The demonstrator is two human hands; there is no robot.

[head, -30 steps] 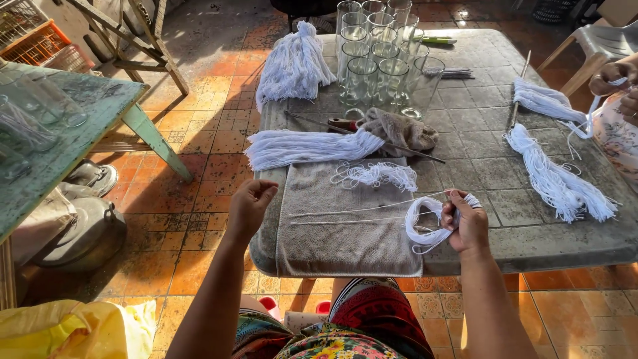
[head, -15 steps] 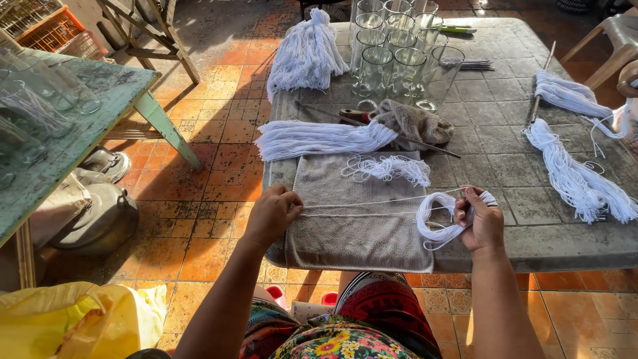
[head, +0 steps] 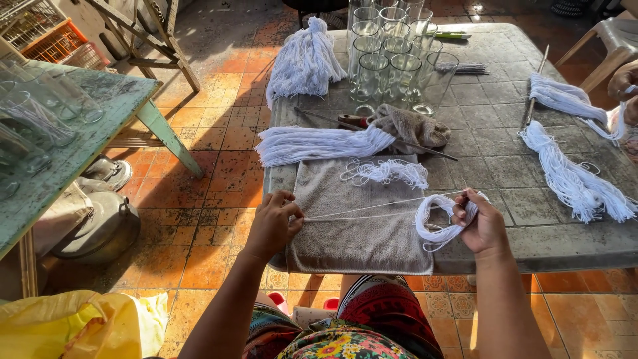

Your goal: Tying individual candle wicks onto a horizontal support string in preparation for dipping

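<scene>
Head view, left hand [head: 274,223] now pinching taut white string [head: 379,207], right hand [head: 480,223] gripping it.

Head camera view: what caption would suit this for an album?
Both hands, left and right, stretch white string taut above a grey towel.

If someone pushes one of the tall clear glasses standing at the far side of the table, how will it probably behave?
The tall glasses look narrow for their height, so a push near the rim would probably tip one rather than slide it. They stand packed close together, so one falling could likely knock its neighbours. Being thin clear glass on a hard stone-like table, they seem fragile.
</scene>
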